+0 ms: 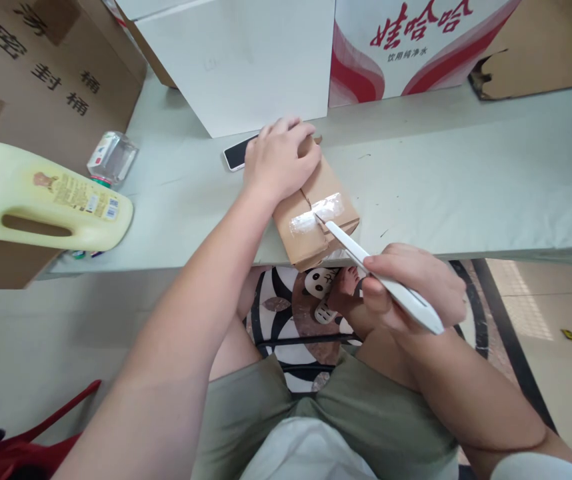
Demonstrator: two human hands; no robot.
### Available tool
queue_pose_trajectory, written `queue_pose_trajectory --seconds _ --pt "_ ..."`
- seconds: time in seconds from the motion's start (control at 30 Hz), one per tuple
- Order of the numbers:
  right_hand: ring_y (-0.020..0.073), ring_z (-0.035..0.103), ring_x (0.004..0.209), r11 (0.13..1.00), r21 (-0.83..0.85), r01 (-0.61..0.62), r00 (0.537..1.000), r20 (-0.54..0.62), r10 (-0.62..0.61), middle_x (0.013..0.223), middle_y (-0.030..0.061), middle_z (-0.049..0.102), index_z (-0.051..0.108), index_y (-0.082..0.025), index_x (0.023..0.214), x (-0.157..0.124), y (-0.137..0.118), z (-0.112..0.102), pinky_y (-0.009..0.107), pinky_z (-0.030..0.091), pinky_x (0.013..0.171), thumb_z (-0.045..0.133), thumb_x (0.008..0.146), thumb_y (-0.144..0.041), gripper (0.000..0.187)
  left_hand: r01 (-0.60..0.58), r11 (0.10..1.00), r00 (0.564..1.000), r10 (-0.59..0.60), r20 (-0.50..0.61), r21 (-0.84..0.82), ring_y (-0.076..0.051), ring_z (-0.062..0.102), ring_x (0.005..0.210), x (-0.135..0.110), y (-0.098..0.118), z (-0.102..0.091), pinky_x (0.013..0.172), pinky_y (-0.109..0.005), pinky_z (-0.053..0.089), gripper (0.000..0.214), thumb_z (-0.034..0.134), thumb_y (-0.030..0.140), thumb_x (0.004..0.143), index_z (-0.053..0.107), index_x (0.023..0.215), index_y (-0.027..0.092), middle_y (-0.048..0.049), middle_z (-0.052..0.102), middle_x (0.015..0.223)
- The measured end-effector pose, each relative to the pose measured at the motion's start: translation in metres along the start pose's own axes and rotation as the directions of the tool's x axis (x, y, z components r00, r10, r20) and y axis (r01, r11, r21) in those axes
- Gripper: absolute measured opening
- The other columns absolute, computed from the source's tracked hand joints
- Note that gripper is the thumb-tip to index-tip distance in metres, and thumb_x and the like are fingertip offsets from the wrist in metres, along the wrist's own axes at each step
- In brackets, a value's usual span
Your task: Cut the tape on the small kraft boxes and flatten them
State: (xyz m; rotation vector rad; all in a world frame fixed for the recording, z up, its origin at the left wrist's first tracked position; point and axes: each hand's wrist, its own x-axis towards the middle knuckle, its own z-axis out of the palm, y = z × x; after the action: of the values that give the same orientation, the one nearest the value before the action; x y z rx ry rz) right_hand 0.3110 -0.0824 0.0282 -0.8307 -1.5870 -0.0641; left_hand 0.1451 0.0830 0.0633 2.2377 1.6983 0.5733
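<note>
A small brown cardboard box (311, 237) lies at the near edge of the table, a strip of clear tape across its seam. My left hand (283, 157) rests over the box's far end, its fingers bent around it and gripping it. In my right hand (419, 287) is a white utility knife (386, 280), fingers wrapped around its handle. The knife's tip touches or hovers just above the tape near the middle seam; which, I cannot tell. A phone (237, 153) with a dark screen lies beside my left hand, partly covered by it.
A pale yellow jug (66, 200) and a clear bottle (113, 160) lie at the left, by a large brown carton (51, 73). A white box (246, 60), a red-and-white carton (411, 50) and a torn cardboard piece (546, 57) line the back of the table (446, 173).
</note>
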Motion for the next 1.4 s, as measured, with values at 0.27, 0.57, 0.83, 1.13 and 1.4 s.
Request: queue_pose_trajectory --seconds 0.27,0.57,0.83,1.13,1.4 --pt "0.0110 0.050 0.047 0.998 -0.047 0.052 0.994 0.098 -0.047 0.056 -0.0040 0.057 0.060 -0.022 0.085 0.001 -0.003 0.002 0.028 0.039 0.046 0.059 0.098 -0.018 0.014 -0.002 1.000 0.996 0.003 -0.089 0.011 -0.039 0.050 0.138 -0.002 0.000 0.004 0.116 -0.057 0.041 0.034 0.059 0.040 0.091 0.075 0.121 0.041 -0.0020 0.068 0.142" --pt "0.0253 0.072 0.113 0.982 0.177 0.067 0.989 0.120 -0.089 0.099 0.0089 0.073 0.063 -0.022 0.096 -0.008 -0.003 0.015 0.044 0.061 0.098 0.053 0.097 -0.018 0.011 0.049 0.997 0.998 -0.046 -0.046 0.067 -0.035 0.049 0.140 -0.001 0.006 0.002 0.118 -0.056 0.039 0.035 0.057 0.035 0.095 0.072 0.127 0.036 -0.0004 0.061 0.152" --pt "0.0190 0.068 0.091 0.926 0.377 0.023 0.975 0.197 -0.104 0.082 0.0022 0.066 0.061 -0.024 0.100 -0.021 -0.004 0.029 0.046 0.054 0.111 0.048 0.098 -0.016 0.015 -0.004 1.000 0.993 0.004 -0.121 -0.004 -0.038 0.051 0.137 0.003 -0.005 0.011 0.118 -0.056 0.040 0.030 0.063 0.037 0.090 0.076 0.117 0.038 -0.0031 0.067 0.141" --pt "0.0170 0.065 0.080 0.920 0.386 -0.072 0.986 0.169 0.006 0.074 -0.0028 0.060 0.053 -0.027 0.096 -0.011 -0.006 0.030 0.042 0.056 0.100 0.051 0.089 -0.011 0.018 0.004 0.998 0.996 0.001 -0.088 0.061 -0.038 0.050 0.139 0.000 -0.001 0.008 0.118 -0.055 0.040 0.038 0.056 0.039 0.094 0.073 0.128 0.039 -0.0032 0.064 0.146" --pt "0.0173 0.062 0.068 0.889 0.442 -0.118 0.991 0.108 0.078 0.068 -0.0051 0.055 0.053 -0.028 0.096 -0.018 -0.006 0.032 0.044 0.054 0.094 0.048 0.088 -0.012 0.019 0.043 0.991 0.999 -0.042 -0.004 0.128 -0.037 0.050 0.142 -0.008 0.014 -0.005 0.119 -0.055 0.039 0.046 0.047 0.039 0.096 0.070 0.136 0.040 -0.0016 0.059 0.154"
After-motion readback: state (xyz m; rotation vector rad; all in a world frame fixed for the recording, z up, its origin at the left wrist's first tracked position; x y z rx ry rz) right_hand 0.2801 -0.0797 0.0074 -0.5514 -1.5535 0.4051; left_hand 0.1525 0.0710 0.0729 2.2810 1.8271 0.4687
